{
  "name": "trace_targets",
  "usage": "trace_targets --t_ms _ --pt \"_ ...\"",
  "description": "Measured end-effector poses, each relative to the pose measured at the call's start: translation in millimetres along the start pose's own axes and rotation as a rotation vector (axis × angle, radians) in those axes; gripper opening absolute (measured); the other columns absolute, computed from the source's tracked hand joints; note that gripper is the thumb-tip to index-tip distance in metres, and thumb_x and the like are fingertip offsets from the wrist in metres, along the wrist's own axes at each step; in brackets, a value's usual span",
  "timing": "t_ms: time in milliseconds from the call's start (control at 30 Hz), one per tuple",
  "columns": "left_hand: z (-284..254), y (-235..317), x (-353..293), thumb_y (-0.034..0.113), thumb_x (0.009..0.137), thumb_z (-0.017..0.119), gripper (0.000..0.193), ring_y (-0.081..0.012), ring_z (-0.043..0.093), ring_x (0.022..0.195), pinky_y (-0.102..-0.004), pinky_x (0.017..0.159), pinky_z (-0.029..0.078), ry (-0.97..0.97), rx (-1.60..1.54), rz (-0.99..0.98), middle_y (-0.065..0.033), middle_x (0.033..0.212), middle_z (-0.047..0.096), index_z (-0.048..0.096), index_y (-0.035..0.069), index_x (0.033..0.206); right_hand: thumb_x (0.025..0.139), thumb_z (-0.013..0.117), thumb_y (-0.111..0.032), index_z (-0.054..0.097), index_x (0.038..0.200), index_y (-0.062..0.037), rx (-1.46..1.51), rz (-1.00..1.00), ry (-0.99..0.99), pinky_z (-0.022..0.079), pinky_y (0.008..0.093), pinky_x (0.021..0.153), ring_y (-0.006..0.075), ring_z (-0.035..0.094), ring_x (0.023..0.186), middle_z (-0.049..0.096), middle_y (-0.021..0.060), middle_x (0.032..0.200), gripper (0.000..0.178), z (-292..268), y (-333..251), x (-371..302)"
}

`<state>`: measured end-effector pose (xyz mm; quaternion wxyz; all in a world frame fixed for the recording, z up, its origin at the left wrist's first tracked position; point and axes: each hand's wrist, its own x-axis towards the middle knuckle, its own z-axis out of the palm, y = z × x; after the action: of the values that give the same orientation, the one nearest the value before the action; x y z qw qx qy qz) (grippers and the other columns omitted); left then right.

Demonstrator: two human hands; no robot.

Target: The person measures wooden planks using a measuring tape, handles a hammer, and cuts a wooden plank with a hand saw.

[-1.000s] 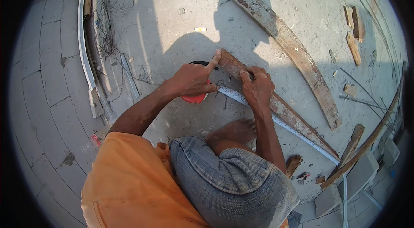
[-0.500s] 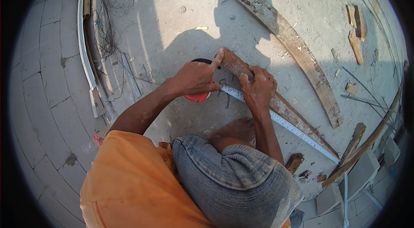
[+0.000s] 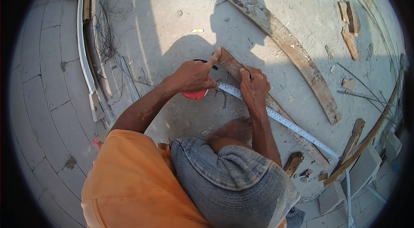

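Observation:
My left hand is closed around a red and black tape measure, mostly hidden under the palm. Its index finger stretches out and touches the upper end of a narrow, weathered wooden plank. The white tape blade is pulled out toward the lower right, passing below my right wrist and across the plank's lower stretch. My right hand grips the plank from above a little below its upper end, fingers wrapped over its edge.
A longer board lies beyond my hands. Wood offcuts, thin rods and a long strip of wood lie on the right. Tangled wire and a pale metal strip are on the left. My bare foot is below.
The plank's lower end has swung nearer to me, so the tape blade now crosses over it. Both hands keep their hold, the right one shifted slightly. The whole view has moved a little.

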<state>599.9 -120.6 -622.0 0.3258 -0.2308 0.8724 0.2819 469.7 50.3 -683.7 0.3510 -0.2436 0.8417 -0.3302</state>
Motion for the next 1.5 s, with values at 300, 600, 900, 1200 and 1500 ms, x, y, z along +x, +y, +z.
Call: trace_targets --t_ms 300,600,900,1200,1500 --pt "-8 6 -1 0.043 0.086 0.072 0.11 -0.0412 0.07 0.079 -0.049 0.071 0.056 -0.044 0.003 0.0 -0.0213 0.078 0.068 0.004 -0.004 0.158 0.086 0.062 -0.029 0.071 0.109 -0.002 -0.124 0.093 -0.002 0.029 0.0542 0.108 0.0349 0.058 0.114 0.067 0.017 0.114 0.037 -1 -13 1" --pt "-3 2 2 0.049 0.087 0.071 0.111 -0.043 0.069 0.075 -0.0496 0.07 0.054 -0.03 0.009 0.004 -0.0229 0.076 0.066 0.004 -0.001 0.159 0.082 0.064 -0.03 0.069 0.109 -0.0025 -0.162 0.073 0.001 0.027 0.0594 0.108 0.0361 0.054 0.118 0.066 0.017 0.116 0.039 2 -13 -1" --pt "0 -4 3 0.048 0.088 0.07 0.11 -0.0452 0.068 0.076 -0.0504 0.073 0.054 0.053 0.024 0.074 -0.0231 0.075 0.066 0.003 -0.002 0.159 0.078 0.068 -0.028 0.062 0.118 0.0014 -0.305 -0.094 0.025 0.03 0.0617 0.108 0.0396 0.051 0.123 0.061 0.0241 0.12 0.05 -3 -7 -7" --pt "8 -16 -24 0.043 0.086 0.07 0.104 -0.0425 0.07 0.084 -0.0492 0.079 0.054 -0.052 -0.121 0.104 -0.0236 0.088 0.07 0.008 0.01 0.162 0.09 0.068 -0.033 0.062 0.121 0.0063 -0.255 -0.22 -0.256 0.048 0.0528 0.095 0.0435 0.062 0.109 0.063 0.0272 0.115 0.051 -92 22 -37" --pt "44 14 -34 0.025 0.091 0.069 0.026 -0.0222 0.07 0.077 -0.0371 0.072 0.054 -0.062 -0.47 0.395 -0.0116 0.083 0.071 0.072 0.001 0.102 0.092 0.07 -0.043 0.065 0.113 0.0035 -0.452 -0.379 -0.399 0.054 0.0489 0.08 0.0381 0.067 0.101 0.065 0.0229 0.11 0.051 -189 5 -104"
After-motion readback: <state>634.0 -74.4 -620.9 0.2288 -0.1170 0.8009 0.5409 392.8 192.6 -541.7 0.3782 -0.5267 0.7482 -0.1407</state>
